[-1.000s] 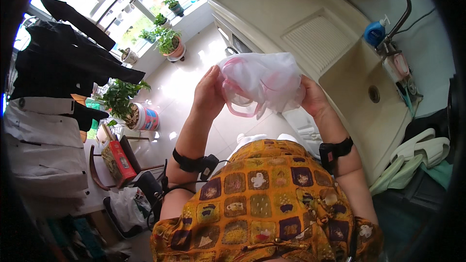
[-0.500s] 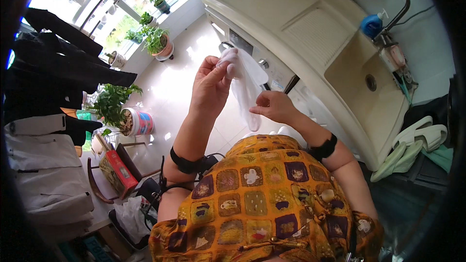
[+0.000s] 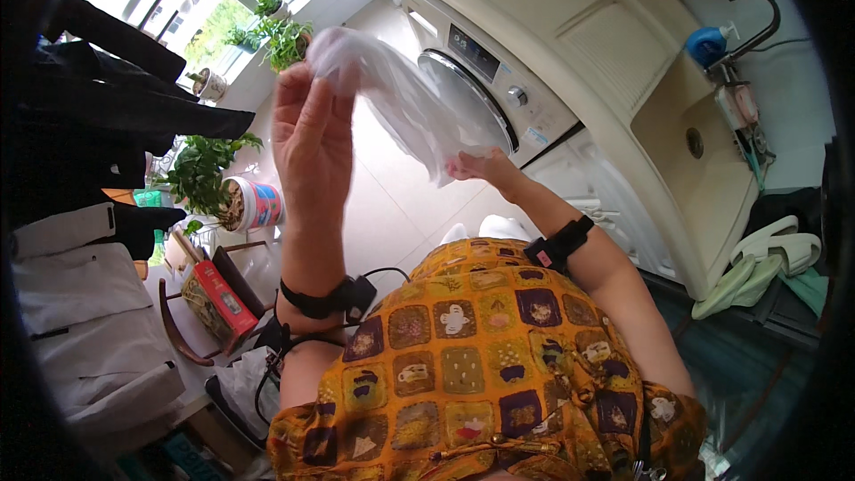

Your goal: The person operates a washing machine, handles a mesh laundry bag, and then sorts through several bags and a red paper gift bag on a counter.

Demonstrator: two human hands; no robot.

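Left hand [image 3: 312,125] raised, fingers bent and thumb upright, seemingly pinching the upper end of a sheer white item [image 3: 396,89]; the grip itself is blurred. Right hand [image 3: 481,167], in the same head view, has its fingers curled closed on the lower right end. Item slants between the two, above the pale floor [image 3: 383,200] and partly in front of the round door of the washing machine [image 3: 548,114]; cannot tell whether plastic or fabric. Just changed: the hands have moved apart and the item is drawn out between them. Judged from that, the handling is now a two-ended hold, with the item opened along its length. Against half a second ago: it hung narrow from the left hand then, broader now; left hand higher and further left. A second ago it was bunched, pink loops showing.
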